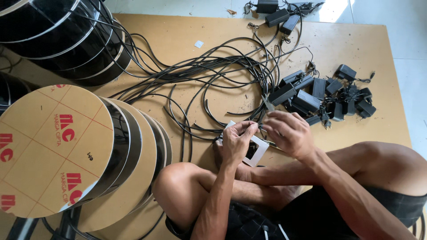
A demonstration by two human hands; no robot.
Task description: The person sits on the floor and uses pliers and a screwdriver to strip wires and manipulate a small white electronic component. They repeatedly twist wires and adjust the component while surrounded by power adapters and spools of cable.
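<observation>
I sit cross-legged at the edge of a brown board (356, 49) on the floor. My left hand (237, 141) and my right hand (287, 133) meet above my knees, fingertips pinched together on the end of a thin black cable (260, 126). Under my left hand lies a small white square frame (258, 149) with a dark opening. The cable runs back into a tangle of black cables (209, 75) spread over the board.
A pile of black power adapters (324, 95) lies right of the hands, with a few more adapters (278, 15) at the far edge. Large round discs (49, 146), cardboard-faced with black rims, lean in a stack at left; more black discs (62, 35) stand behind.
</observation>
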